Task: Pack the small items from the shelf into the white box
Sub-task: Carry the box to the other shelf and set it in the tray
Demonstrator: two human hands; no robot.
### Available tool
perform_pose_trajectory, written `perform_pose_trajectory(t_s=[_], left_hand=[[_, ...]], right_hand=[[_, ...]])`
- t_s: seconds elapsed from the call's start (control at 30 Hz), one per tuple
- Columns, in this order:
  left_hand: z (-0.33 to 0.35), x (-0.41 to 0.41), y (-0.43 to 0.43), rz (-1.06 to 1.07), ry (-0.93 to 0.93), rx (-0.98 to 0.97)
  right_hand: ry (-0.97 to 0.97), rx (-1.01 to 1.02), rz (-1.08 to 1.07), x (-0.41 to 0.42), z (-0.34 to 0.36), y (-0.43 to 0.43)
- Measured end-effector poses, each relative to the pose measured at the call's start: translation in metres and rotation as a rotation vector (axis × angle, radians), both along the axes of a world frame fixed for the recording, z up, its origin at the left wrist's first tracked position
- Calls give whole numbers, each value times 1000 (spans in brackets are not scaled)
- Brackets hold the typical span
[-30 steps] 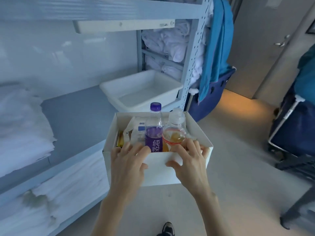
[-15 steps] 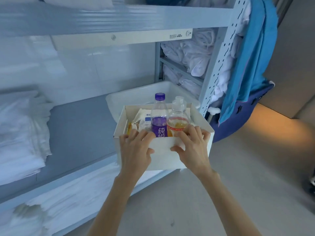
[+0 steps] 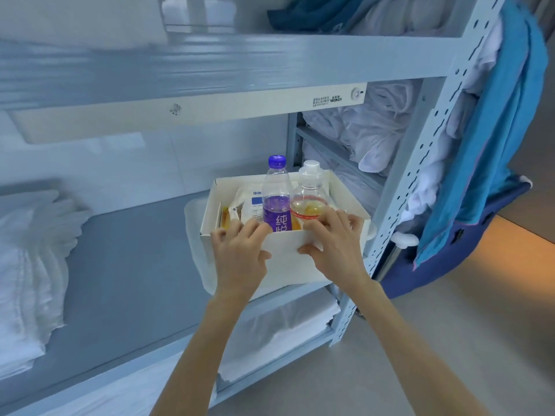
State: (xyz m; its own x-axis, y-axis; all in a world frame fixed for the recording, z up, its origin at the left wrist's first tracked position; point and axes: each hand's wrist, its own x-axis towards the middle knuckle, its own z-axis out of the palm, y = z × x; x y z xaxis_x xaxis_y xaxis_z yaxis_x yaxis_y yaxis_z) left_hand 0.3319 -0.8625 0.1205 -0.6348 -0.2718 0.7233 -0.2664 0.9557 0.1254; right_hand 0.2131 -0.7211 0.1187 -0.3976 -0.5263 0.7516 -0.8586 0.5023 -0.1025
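White open-topped cardboard box [image 3: 288, 256]: held just above grey metal shelf [image 3: 135, 265], near wall gripped by left hand [image 3: 240, 253] and right hand [image 3: 336, 247], fingers [image 3: 255, 228] hooked over rim. Thin-walled, loaded, probably heavy; best supported underneath.

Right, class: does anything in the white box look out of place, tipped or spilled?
Nothing spilled. The purple-capped bottle and white-capped bottle stand upright but rise well above the white box rim, so a flat lid probably wouldn't close.
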Motion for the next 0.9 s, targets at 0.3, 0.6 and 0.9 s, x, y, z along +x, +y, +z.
perform_pose_trajectory(t_s=[0.3, 0.6, 0.9], left_hand=[[-21, -70, -31, 134, -47, 52], [-67, -104, -47, 302, -190, 164], [-116, -121, -42, 388, -286, 318]], right_hand=[[-35, 112, 145, -85, -14, -48], [-117, 290, 281, -136, -64, -90], [-229, 414, 354, -149, -114, -94]])
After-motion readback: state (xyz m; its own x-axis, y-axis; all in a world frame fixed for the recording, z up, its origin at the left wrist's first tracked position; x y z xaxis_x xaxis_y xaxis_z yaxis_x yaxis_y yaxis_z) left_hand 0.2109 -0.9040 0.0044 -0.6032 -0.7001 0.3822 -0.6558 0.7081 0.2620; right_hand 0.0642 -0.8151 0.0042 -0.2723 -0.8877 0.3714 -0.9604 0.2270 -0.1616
